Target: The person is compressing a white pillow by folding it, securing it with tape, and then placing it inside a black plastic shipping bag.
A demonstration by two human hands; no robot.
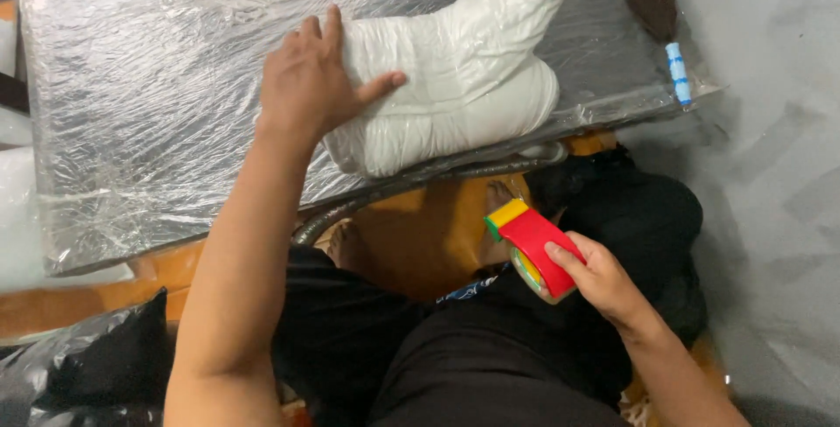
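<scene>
Left hand (311, 86) flat, fingers spread, palm pressing down on white stuffed bag (455, 68); grips nothing, thumb stretched across bag's front. Bag lies under and to right of left hand, on table wrapped in clear plastic film (149, 103). Right hand (599, 278) closed around red tape dispenser (529, 248) with yellow and green end, held low over lap, well apart from bag, nearer body. Dark feather brush with blue-white handle (665, 24) beyond bag, far from both hands.
</scene>
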